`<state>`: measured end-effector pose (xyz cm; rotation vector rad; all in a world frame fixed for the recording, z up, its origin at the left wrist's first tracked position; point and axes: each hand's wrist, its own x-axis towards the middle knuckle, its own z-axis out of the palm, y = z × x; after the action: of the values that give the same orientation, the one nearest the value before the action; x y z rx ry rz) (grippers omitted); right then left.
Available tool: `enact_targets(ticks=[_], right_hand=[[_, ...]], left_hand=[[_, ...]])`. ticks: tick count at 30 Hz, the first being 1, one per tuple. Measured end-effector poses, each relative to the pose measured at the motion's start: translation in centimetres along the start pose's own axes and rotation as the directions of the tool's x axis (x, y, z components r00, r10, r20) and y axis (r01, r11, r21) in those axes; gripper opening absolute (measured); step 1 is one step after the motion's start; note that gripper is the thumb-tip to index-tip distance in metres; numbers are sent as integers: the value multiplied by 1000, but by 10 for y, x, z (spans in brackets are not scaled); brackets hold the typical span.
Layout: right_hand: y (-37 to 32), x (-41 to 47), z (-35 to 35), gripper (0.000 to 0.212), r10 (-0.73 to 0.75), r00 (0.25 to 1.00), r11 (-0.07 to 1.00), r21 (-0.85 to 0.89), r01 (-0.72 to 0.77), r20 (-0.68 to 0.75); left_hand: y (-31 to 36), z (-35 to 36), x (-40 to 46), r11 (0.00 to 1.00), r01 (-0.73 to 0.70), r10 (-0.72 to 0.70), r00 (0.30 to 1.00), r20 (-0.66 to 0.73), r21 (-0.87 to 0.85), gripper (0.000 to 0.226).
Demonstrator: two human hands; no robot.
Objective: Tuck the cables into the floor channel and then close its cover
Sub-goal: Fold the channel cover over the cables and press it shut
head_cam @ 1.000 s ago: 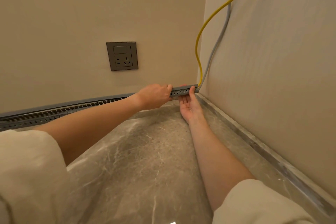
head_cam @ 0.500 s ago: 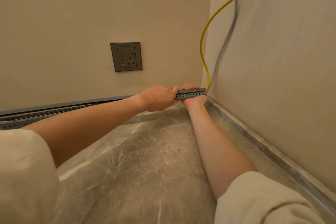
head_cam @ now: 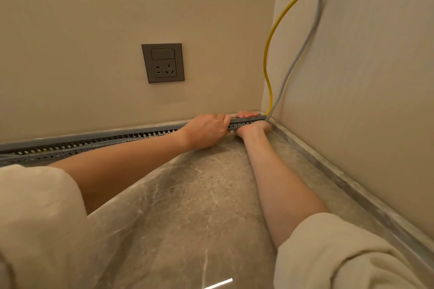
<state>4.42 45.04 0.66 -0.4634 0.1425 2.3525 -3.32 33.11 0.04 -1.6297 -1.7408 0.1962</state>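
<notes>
A grey slotted floor channel (head_cam: 98,145) runs along the foot of the back wall into the right corner. A yellow cable (head_cam: 277,23) and a grey cable (head_cam: 303,47) hang down the right wall and enter the channel's right end. My left hand (head_cam: 206,130) is closed over the channel near that end. My right hand (head_cam: 252,124) wraps the channel's last stretch by the corner, fingers curled over its top. The grey cover lies on the channel under both hands; to the left the slotted channel is open-topped.
A grey wall socket (head_cam: 162,62) sits on the back wall above the channel. The floor (head_cam: 187,206) is grey-brown marble with a stone skirting strip (head_cam: 352,185) along the right wall. Cream sleeves fill the lower corners.
My right hand turned from palm-up below the channel to gripping its end with fingers over the top. My left hand stayed closed on the channel. The view shifted slightly.
</notes>
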Motion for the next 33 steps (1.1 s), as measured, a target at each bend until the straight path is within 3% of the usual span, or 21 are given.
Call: enact_targets(ticks=[7, 12, 16, 20, 24, 26, 29, 33], right_hand=[[2, 0, 8, 43, -35, 995, 997, -70, 28, -96], [1, 8, -9, 50, 34, 994, 999, 6, -35, 103], [1, 7, -13, 48, 35, 988, 999, -44, -29, 150], [1, -2, -9, 43, -18, 997, 989, -145, 28, 71], [6, -12, 2, 41, -97, 989, 952, -299, 59, -115], [11, -20, 4, 36, -147, 976, 884, -464, 57, -159], [22, -41, 5, 42, -142, 985, 705, -708, 33, -96], [45, -69, -3, 39, -280, 957, 263, -953, 148, 72]], left_hand=[[0, -1, 0, 1000, 14, -14, 1000, 10, 8, 26], [-2, 1, -1, 987, 88, -81, 995, 53, -135, 34], [-13, -5, -11, 937, 176, -145, 982, 123, -303, 41], [-35, -12, -40, 908, 258, -208, 961, 180, -329, 39], [-60, -18, -66, 900, 339, -266, 925, 271, -275, 43], [-63, -20, -67, 879, 388, -294, 899, 326, -276, 43], [-58, -23, -63, 866, 420, -321, 883, 344, -271, 42], [-49, -25, -66, 813, 504, -398, 847, 353, -291, 43]])
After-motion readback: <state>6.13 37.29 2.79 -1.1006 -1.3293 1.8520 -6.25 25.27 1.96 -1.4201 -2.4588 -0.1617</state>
